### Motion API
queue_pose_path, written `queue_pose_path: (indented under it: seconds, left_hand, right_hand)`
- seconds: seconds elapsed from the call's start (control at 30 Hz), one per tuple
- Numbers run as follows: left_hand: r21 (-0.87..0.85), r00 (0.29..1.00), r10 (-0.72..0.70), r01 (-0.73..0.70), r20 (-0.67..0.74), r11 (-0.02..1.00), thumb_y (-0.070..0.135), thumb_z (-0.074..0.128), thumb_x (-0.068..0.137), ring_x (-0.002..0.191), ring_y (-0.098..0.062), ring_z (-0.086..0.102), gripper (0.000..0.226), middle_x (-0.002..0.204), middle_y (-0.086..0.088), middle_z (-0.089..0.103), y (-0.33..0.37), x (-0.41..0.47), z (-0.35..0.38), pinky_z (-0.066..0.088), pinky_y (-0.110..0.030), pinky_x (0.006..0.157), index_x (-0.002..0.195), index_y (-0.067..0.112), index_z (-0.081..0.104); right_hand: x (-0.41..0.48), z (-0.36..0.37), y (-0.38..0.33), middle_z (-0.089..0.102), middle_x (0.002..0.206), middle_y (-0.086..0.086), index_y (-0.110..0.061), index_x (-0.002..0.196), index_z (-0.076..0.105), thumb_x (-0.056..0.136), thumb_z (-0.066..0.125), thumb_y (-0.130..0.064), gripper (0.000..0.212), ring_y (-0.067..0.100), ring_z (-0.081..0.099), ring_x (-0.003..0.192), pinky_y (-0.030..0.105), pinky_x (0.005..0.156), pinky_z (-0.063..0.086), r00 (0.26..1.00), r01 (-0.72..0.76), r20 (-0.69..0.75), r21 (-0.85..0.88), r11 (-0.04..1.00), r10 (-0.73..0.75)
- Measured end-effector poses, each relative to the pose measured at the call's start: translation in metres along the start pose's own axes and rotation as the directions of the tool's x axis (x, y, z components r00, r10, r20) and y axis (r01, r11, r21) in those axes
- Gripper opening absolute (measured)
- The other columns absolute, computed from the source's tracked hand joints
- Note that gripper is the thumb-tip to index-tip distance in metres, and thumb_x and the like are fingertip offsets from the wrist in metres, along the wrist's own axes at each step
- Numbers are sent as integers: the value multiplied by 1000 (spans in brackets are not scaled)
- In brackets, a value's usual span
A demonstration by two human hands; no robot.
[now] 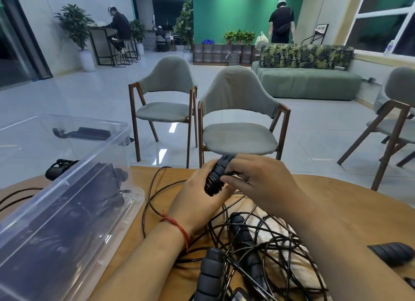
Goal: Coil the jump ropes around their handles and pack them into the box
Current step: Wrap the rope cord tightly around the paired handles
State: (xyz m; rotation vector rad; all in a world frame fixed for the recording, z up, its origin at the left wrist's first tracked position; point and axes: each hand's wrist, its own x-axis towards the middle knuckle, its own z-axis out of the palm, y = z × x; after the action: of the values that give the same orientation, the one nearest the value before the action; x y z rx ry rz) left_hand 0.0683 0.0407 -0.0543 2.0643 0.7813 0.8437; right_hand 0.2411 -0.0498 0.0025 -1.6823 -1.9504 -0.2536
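My left hand (197, 202) grips a pair of black ribbed jump-rope handles (216, 177) above the wooden table, with thin black cord wound around their lower part. My right hand (258, 184) pinches the cord right beside the handles. A tangle of loose black rope (258, 251) lies on the table under my forearms, with two more grey-black handles (211, 271) (244, 238) in it. The clear plastic box (74, 188) stands at the left, holding dark coiled ropes.
Another black handle (393, 252) lies at the table's right edge. Loose cord (15, 196) trails left of the box, and a dark object (56, 168) sits behind it. Two grey chairs (238, 121) stand past the table's far edge (325, 179).
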Motion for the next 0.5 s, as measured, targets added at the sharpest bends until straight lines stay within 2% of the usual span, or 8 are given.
queue_pose_path:
  seconds: [0.13,0.27,0.33,0.4,0.5]
  left_hand:
    - [234,999,42,-41,-1,971,66,57,98,114,-2,59,53,129,19,61,2,0,-2,57,-32,91,148,56,44]
    - [346,985,148,-169,88,923,73,50,98,110,0,59,46,122,23,64,7,-6,-5,56,-38,89,140,54,52]
    - [351,975,175,-212,134,912,70,49,99,109,0,60,40,120,23,66,11,-8,-5,55,-39,89,135,53,56]
    - [320,961,206,-257,184,912,65,51,100,111,0,62,41,124,24,67,13,-11,-4,55,-37,90,138,52,57]
    - [192,935,273,-318,228,929,60,55,100,102,-3,67,48,114,18,72,15,-15,-6,57,-39,84,144,43,56]
  right_hand:
    - [0,-6,3,61,80,-23,-37,88,71,92,79,-46,13,4,58,79,16,64,36,999,-1,39,117,993,-4]
    - [-1,-14,12,70,81,-18,-37,83,76,83,90,-42,15,11,68,85,30,68,54,990,-85,133,288,954,48]
    - [-2,-16,16,73,85,-16,-39,85,78,82,91,-42,13,13,69,87,34,73,57,982,-149,168,379,914,90]
    - [-3,-17,22,74,87,-12,-40,89,80,81,91,-45,15,11,69,86,35,76,57,969,-224,196,456,861,148]
    - [-3,-19,32,69,80,-10,-33,88,79,74,90,-54,28,12,64,75,36,71,51,941,-332,243,523,785,237]
